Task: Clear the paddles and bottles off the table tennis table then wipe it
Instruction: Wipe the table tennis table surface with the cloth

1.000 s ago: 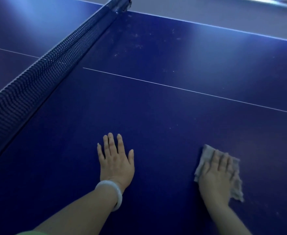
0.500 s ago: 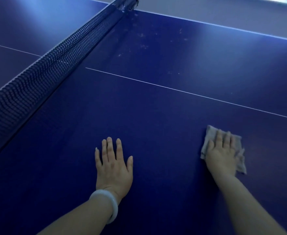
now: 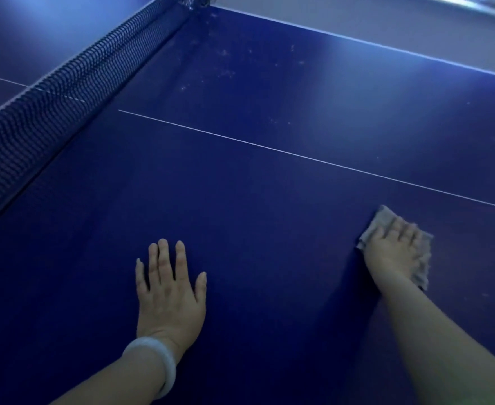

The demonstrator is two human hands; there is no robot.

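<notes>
Bare table (image 3: 269,214) stretches ahead to the far edge; the net (image 3: 50,106) walls off the left.

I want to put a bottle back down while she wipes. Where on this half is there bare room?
Bare blue surface lies between the left hand and the right hand, and from both hands up to the white centre line. Beyond that line to the far edge is also bare but dusty. Occupied: the spot under the cloth, and the strip along the net.

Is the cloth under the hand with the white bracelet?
No, the cloth lies under the right hand; the left hand, wearing the bracelet, presses flat on the bare table.
</notes>
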